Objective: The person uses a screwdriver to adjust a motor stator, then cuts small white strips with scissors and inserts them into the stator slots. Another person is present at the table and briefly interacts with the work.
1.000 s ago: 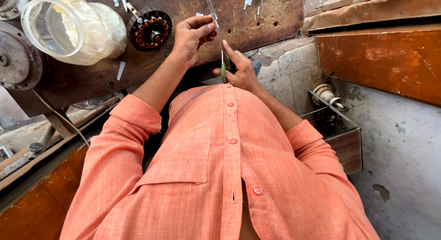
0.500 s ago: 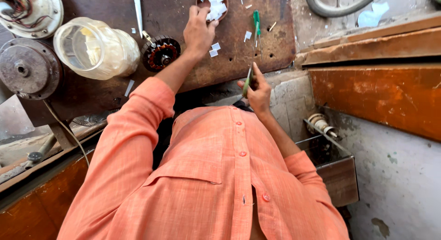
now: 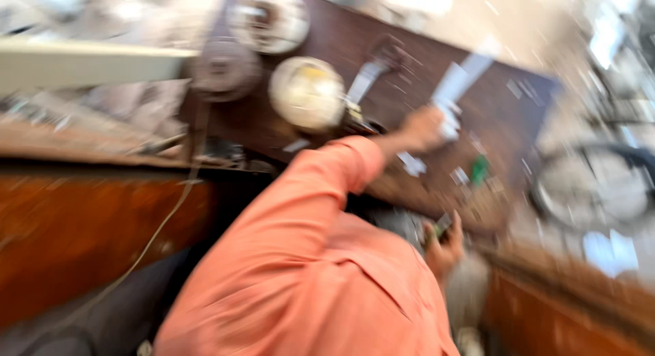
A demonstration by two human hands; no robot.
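Frame blurred: left hand out over the table, gripping white paper; right hand near body, clenched on a small dark tool.

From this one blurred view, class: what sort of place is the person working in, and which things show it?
Probably a small repair workshop. A worn dark wooden workbench carries round metal machine parts, a pale dome-shaped cover and scattered paper scraps. The left hand reaches among the scraps; the right hand grips a small dark object, too blurred to identify.
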